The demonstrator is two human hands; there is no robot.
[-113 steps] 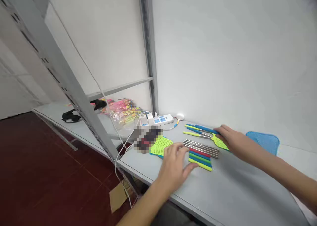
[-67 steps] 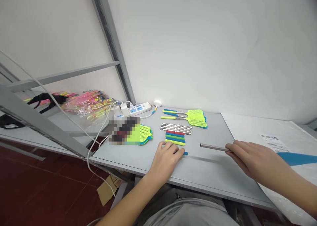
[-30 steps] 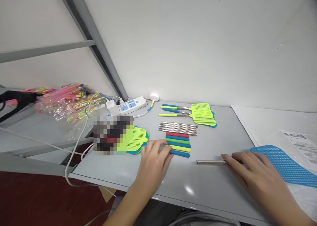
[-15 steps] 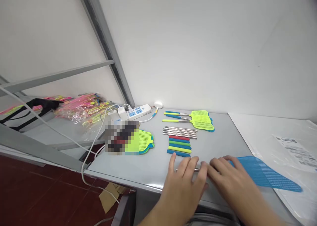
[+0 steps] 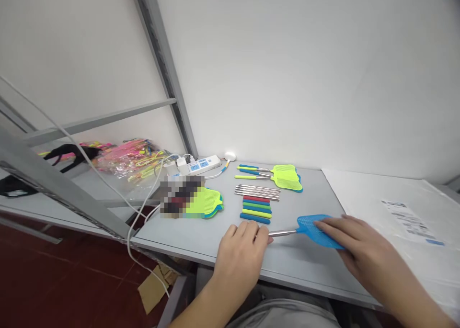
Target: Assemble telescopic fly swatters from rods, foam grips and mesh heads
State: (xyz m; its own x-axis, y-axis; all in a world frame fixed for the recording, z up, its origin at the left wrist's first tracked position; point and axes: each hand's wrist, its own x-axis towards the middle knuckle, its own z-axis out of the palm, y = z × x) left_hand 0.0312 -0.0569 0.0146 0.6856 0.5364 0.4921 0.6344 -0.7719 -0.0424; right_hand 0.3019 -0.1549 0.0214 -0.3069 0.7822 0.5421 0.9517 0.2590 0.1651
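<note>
My left hand (image 5: 241, 256) is closed around the thin end of a steel shaft (image 5: 283, 232), just below a row of foam handles (image 5: 256, 209) in red, blue, green and yellow. The shaft runs right into a blue mesh fly swatter head (image 5: 316, 230). My right hand (image 5: 364, 251) lies over that head, its fingers covering the right part. Behind the handles lie several steel rods (image 5: 257, 192). Farther back are assembled yellow-green swatters (image 5: 286, 178), and a stack of swatter heads (image 5: 210, 203) sits to the left.
The grey table (image 5: 305, 198) ends at a front edge below my hands. A white sheet with a printed label (image 5: 406, 218) covers its right part. At the back are a power strip (image 5: 199, 165) and white cables (image 5: 142, 222). A blurred patch (image 5: 181, 196) hides an item.
The blue mesh head has slid left off the white sheet onto the table, with the steel shaft joined to it. My hands have moved apart, the left to the shaft's far end.
</note>
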